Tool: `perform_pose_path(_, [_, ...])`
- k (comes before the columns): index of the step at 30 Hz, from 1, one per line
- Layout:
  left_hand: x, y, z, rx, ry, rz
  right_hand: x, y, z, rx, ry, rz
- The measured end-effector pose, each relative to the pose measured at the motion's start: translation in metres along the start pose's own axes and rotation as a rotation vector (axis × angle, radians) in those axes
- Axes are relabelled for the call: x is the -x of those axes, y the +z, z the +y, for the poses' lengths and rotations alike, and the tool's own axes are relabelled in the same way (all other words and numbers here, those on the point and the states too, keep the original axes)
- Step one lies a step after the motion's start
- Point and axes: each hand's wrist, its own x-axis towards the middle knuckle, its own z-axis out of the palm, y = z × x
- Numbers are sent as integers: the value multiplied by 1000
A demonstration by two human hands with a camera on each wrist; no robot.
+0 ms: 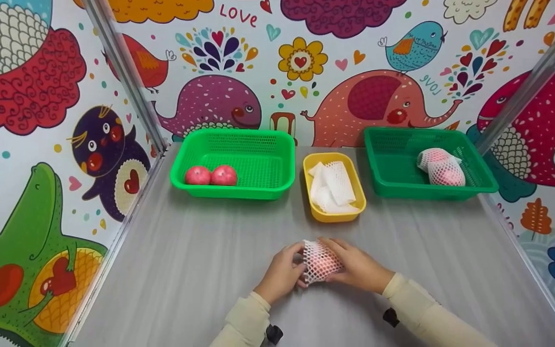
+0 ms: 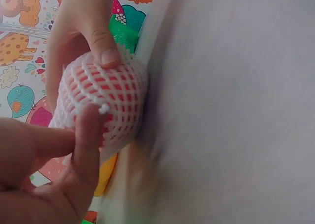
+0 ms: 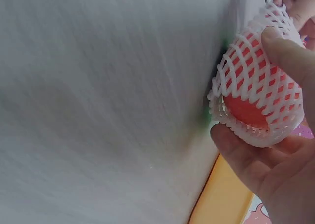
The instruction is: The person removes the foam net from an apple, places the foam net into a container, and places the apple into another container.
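Note:
Over the near middle of the table, a round red fruit [image 3: 246,111] sits inside a white foam net sleeve [image 1: 317,262]. My right hand [image 1: 360,266] grips the netted fruit from the right, its thumb over the mesh and its fingers at the sleeve's wider opening. At the other, narrower end, my left hand [image 1: 283,273] pinches the edge of the net with thumb and fingers. In the left wrist view, the left fingers [image 2: 87,145] lie against the mesh end. Red skin shows through the mesh and bare at the opening.
A light green basket [image 1: 231,193] at the back left holds two red fruits [image 1: 211,175]. Spare white foam nets [image 1: 333,185] lie in a yellow basket [image 1: 335,217] at the centre. A dark green basket [image 1: 427,193] at the right holds two netted fruits [image 1: 443,168]. Patterned walls enclose the table.

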Motion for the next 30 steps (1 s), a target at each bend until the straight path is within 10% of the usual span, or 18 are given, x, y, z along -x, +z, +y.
perform_pose_path(10, [-1,5,-4,-105,17,-111,4,-4,2,-62,-2,19])
perform_pose_path(18, [-5,5,-8,-251,141,-12,3,-4,2,-167,9,66])
perform_pose_path(30, [0,-5,-6,-99,101,29,5,-11,10,-398,84,65])
